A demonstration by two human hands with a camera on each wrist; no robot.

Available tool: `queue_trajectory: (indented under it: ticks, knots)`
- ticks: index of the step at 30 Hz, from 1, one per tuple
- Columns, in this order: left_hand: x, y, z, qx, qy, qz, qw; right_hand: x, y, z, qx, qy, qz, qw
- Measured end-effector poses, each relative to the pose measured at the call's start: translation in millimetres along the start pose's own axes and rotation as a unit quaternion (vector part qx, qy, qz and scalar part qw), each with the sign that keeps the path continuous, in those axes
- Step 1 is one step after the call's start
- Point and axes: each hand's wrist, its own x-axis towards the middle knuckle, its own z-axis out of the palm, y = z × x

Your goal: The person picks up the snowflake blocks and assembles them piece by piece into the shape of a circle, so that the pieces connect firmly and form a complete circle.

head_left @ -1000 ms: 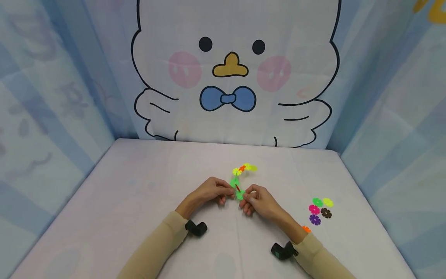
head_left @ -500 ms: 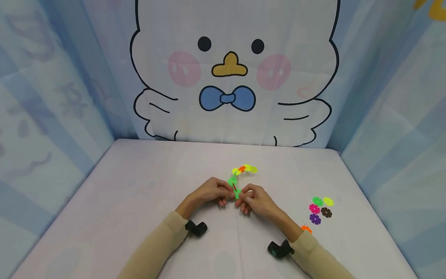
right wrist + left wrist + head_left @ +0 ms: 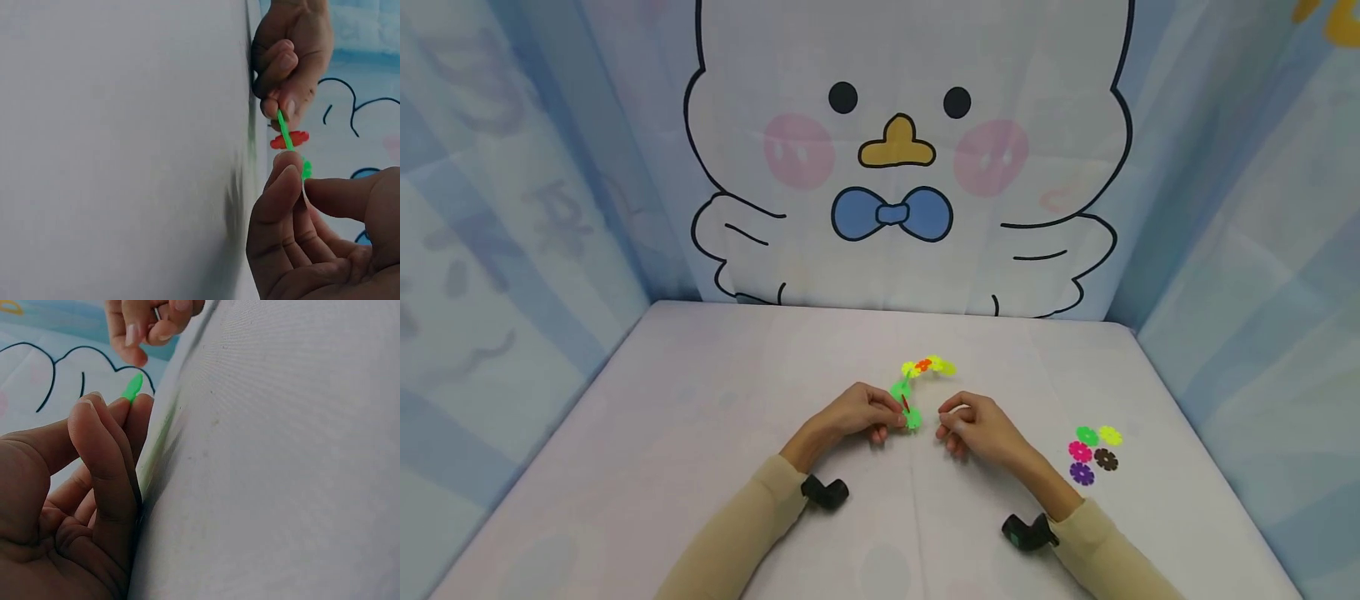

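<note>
My left hand [image 3: 865, 410] pinches the near end of a chain of flower-shaped plastic discs. In the head view a green disc [image 3: 913, 418] sits at its fingertips, with a red disc [image 3: 906, 403] seen edge-on and another green disc [image 3: 900, 389] behind. The chain then bends right through yellow discs [image 3: 910, 369] and an orange disc [image 3: 923, 365]. My right hand [image 3: 981, 429] stands apart to the right of the chain, fingers loosely bent, nothing visible in them. In the left wrist view, the pinched green disc [image 3: 133, 386] points toward the right hand [image 3: 150, 325].
Loose flower discs lie on the right of the white-covered table [image 3: 760, 350]: green [image 3: 1087, 436], yellow [image 3: 1110, 436], pink [image 3: 1080, 452], brown [image 3: 1106, 459] and purple [image 3: 1082, 474]. A cartoon-printed cloth [image 3: 891, 275] hangs behind the table.
My right hand touched the near green disc, moved left with it, then drew back to the right, away from the chain. The left hand kept its pinch. A loose orange disc is now hidden by my right forearm.
</note>
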Motion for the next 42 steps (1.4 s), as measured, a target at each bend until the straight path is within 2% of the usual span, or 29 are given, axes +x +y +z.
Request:
queue_trajectory:
  ticks: [8, 15, 19, 26, 31, 37, 40, 42]
  knots:
    - [0.7, 1.4, -1.8, -0.011, -0.007, 0.001, 0.9999, -20, 9, -46, -0.093, 0.042, 0.019, 0.995]
    - [-0.6, -0.1, -2.3, -0.016, -0.008, 0.001, 0.9998, -44, 24, -86, -0.144, 0.09, 0.01, 0.985]
    - [-0.6, 0.0, -2.0, -0.02, -0.011, 0.002, 0.9997, -58, 32, -103, -0.169, 0.109, 0.021, 0.979]
    - [-1.3, 1.1, -1.6, -0.018, -0.012, 0.001, 0.9998, -76, 47, -133, -0.222, 0.154, 0.03, 0.962]
    - [-3.0, 2.7, -1.2, -0.017, -0.013, 0.002, 0.9998, -88, 60, -150, -0.241, 0.189, 0.045, 0.951]
    - [-3.8, 2.2, -1.3, -0.014, -0.011, 0.004, 0.9998, -91, 77, -161, -0.292, 0.226, 0.048, 0.928]
    - [-3.2, 1.9, -1.7, -0.011, -0.011, 0.004, 0.9999, -91, 84, -166, -0.313, 0.229, 0.054, 0.92]
    - [-2.4, 1.8, -1.7, -0.01, -0.012, 0.001, 0.9999, -91, 87, -169, -0.315, 0.217, 0.064, 0.922]
